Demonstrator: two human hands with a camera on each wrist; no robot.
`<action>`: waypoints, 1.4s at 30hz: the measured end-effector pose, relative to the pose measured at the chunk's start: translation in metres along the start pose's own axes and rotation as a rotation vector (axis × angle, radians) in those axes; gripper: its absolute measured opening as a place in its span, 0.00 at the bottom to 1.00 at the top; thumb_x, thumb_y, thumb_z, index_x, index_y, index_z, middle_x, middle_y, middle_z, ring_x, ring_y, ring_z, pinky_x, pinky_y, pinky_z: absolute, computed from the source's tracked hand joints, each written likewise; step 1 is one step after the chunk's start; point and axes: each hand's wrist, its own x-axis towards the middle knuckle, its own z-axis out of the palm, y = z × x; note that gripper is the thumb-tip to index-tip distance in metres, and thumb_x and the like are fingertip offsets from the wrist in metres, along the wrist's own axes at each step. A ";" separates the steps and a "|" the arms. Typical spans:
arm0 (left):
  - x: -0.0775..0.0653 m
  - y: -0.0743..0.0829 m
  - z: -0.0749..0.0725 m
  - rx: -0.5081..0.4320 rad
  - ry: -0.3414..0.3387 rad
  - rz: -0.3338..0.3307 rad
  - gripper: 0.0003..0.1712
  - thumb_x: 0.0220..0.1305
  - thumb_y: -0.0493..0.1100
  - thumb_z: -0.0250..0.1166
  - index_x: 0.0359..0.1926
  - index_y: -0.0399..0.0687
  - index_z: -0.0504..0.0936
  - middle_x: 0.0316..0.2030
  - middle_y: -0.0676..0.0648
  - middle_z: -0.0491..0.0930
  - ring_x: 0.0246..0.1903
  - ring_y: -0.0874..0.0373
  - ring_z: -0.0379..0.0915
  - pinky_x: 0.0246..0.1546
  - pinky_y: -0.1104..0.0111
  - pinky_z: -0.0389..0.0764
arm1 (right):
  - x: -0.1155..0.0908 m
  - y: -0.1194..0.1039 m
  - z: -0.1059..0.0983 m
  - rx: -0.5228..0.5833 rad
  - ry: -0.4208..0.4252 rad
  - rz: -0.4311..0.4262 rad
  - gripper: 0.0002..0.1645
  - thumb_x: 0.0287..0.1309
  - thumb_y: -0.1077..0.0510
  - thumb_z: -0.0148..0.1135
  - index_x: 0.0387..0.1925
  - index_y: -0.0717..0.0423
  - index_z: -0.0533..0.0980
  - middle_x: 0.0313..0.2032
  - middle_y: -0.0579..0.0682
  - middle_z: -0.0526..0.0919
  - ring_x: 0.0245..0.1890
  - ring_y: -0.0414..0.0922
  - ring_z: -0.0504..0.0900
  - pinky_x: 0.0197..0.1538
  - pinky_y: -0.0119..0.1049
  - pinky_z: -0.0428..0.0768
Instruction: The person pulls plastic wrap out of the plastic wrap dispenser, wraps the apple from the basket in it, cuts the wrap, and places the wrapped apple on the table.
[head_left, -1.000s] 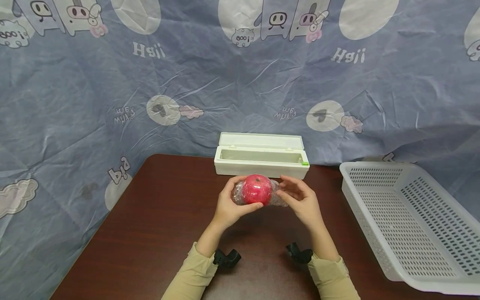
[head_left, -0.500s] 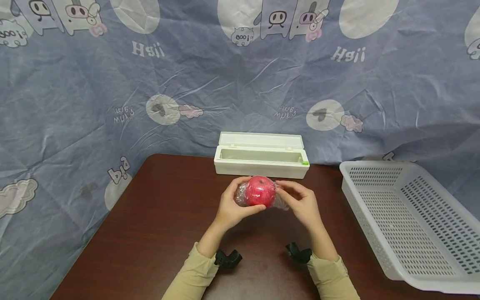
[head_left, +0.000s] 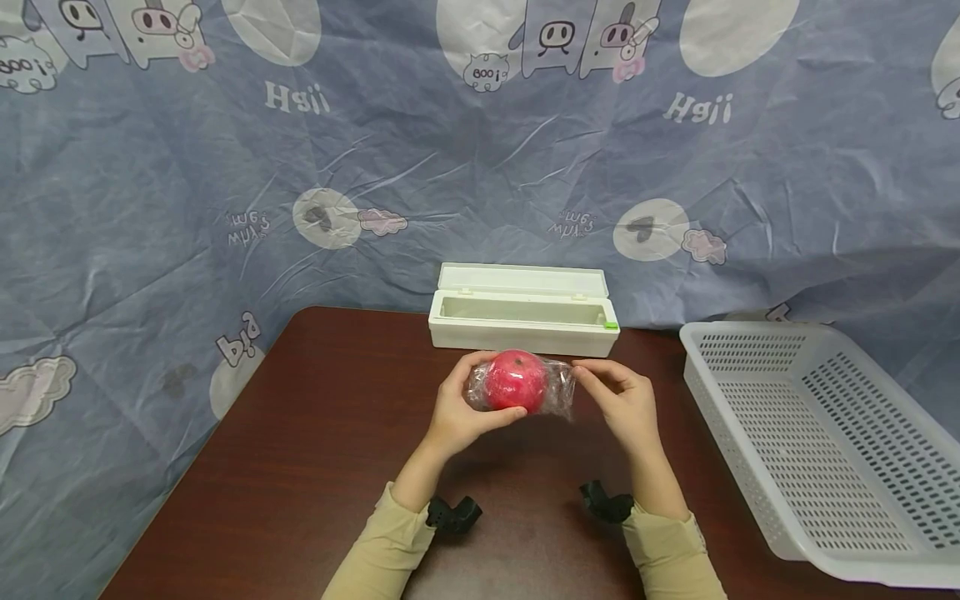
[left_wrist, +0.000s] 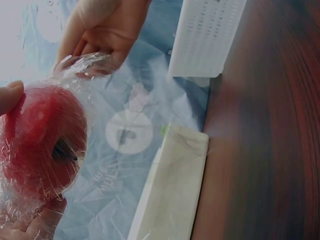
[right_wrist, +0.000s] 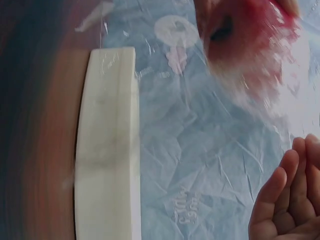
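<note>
A red apple [head_left: 516, 382] covered in clear plastic wrap is held up above the table in the head view. My left hand [head_left: 459, 410] grips it from the left, thumb at the front and fingers behind. Loose plastic wrap [head_left: 559, 390] sticks out from the apple's right side, and my right hand [head_left: 624, 404] pinches its outer edge between thumb and fingertips. In the left wrist view the wrapped apple [left_wrist: 42, 140] shows a dark hollow facing down. The right wrist view has my right hand [right_wrist: 290, 200] with the wrap stretched towards the apple [right_wrist: 250, 45].
Behind the hands a long white box [head_left: 525, 337] stands with its lid raised, a small green piece at its right end. A white perforated basket [head_left: 750, 467] sits at the right of the dark wooden table [head_left: 300, 467]. A patterned blue cloth [head_left: 480, 167] hangs behind.
My right hand has moved right, away from the apple, drawing the loose wrap out. The apple shifted slightly right, then back left, in my left hand.
</note>
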 end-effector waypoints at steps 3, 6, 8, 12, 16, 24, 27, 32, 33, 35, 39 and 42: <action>0.001 0.003 -0.004 0.017 0.031 -0.031 0.37 0.41 0.31 0.75 0.55 0.34 0.70 0.52 0.39 0.73 0.51 0.46 0.70 0.45 0.59 0.79 | 0.003 0.009 -0.008 0.031 0.071 0.030 0.09 0.53 0.69 0.65 0.37 0.72 0.81 0.29 0.41 0.85 0.31 0.36 0.82 0.35 0.26 0.78; 0.001 0.005 -0.006 0.032 0.050 -0.049 0.37 0.42 0.31 0.74 0.55 0.34 0.69 0.52 0.39 0.73 0.51 0.45 0.70 0.45 0.59 0.79 | 0.005 0.010 -0.014 0.048 0.116 0.032 0.10 0.54 0.68 0.65 0.37 0.72 0.80 0.29 0.43 0.85 0.32 0.37 0.83 0.37 0.26 0.79; 0.001 0.007 -0.007 0.037 0.051 -0.059 0.37 0.42 0.32 0.74 0.56 0.35 0.69 0.52 0.39 0.73 0.51 0.46 0.69 0.46 0.59 0.78 | 0.005 0.009 -0.016 0.054 0.121 0.025 0.11 0.54 0.67 0.65 0.38 0.72 0.80 0.29 0.42 0.85 0.33 0.37 0.83 0.38 0.26 0.79; 0.001 0.007 -0.006 0.030 0.040 -0.059 0.38 0.42 0.32 0.75 0.56 0.36 0.69 0.53 0.39 0.73 0.52 0.46 0.69 0.46 0.60 0.78 | 0.005 0.004 -0.017 0.076 0.104 0.014 0.11 0.53 0.68 0.65 0.39 0.72 0.79 0.31 0.42 0.85 0.33 0.37 0.82 0.38 0.26 0.79; 0.001 0.006 -0.004 0.013 0.027 -0.051 0.38 0.42 0.32 0.75 0.56 0.36 0.69 0.52 0.40 0.73 0.51 0.47 0.69 0.45 0.60 0.79 | 0.004 0.001 -0.014 0.129 0.083 -0.004 0.11 0.52 0.73 0.64 0.40 0.72 0.79 0.34 0.44 0.85 0.34 0.37 0.82 0.39 0.27 0.79; -0.001 0.004 0.004 -0.001 -0.003 -0.025 0.38 0.40 0.32 0.76 0.55 0.37 0.71 0.52 0.43 0.74 0.50 0.50 0.71 0.45 0.60 0.78 | -0.001 -0.008 -0.006 0.120 -0.002 -0.081 0.13 0.52 0.72 0.64 0.42 0.74 0.77 0.38 0.45 0.84 0.39 0.39 0.82 0.44 0.27 0.78; -0.002 0.004 0.007 -0.001 -0.017 -0.022 0.38 0.40 0.32 0.77 0.55 0.37 0.71 0.52 0.43 0.74 0.49 0.50 0.71 0.46 0.61 0.78 | -0.004 -0.013 -0.001 0.114 -0.016 -0.106 0.14 0.52 0.73 0.64 0.43 0.73 0.77 0.39 0.48 0.84 0.41 0.40 0.82 0.45 0.28 0.78; -0.003 0.004 0.011 0.007 -0.036 -0.017 0.39 0.39 0.32 0.77 0.55 0.37 0.71 0.51 0.42 0.75 0.49 0.50 0.72 0.46 0.61 0.78 | -0.008 -0.017 0.006 0.103 -0.011 -0.133 0.14 0.51 0.74 0.63 0.43 0.72 0.78 0.41 0.50 0.84 0.42 0.40 0.82 0.46 0.29 0.78; -0.004 0.005 0.012 0.008 -0.041 -0.017 0.39 0.39 0.32 0.77 0.55 0.37 0.71 0.52 0.42 0.75 0.49 0.50 0.72 0.46 0.61 0.78 | -0.008 -0.017 0.007 0.107 -0.003 -0.135 0.15 0.51 0.75 0.63 0.43 0.72 0.78 0.40 0.51 0.84 0.42 0.40 0.82 0.46 0.29 0.78; -0.004 0.004 0.013 0.011 -0.046 -0.014 0.39 0.39 0.32 0.77 0.55 0.37 0.71 0.52 0.41 0.75 0.49 0.50 0.72 0.46 0.61 0.78 | -0.009 -0.017 0.009 0.110 0.002 -0.142 0.15 0.51 0.75 0.63 0.43 0.72 0.78 0.41 0.52 0.84 0.42 0.40 0.82 0.46 0.29 0.78; -0.005 0.005 0.015 0.020 -0.054 -0.016 0.39 0.39 0.32 0.77 0.55 0.37 0.70 0.52 0.42 0.75 0.49 0.50 0.72 0.46 0.61 0.78 | -0.010 -0.016 0.013 0.090 0.005 -0.152 0.13 0.54 0.73 0.61 0.44 0.71 0.78 0.42 0.58 0.83 0.43 0.38 0.81 0.47 0.27 0.77; -0.006 0.005 0.016 0.019 -0.056 -0.016 0.40 0.38 0.32 0.77 0.55 0.37 0.70 0.52 0.42 0.75 0.49 0.50 0.72 0.47 0.61 0.78 | -0.010 -0.015 0.016 0.071 -0.008 -0.149 0.13 0.59 0.71 0.57 0.46 0.69 0.78 0.44 0.63 0.82 0.45 0.38 0.80 0.50 0.27 0.75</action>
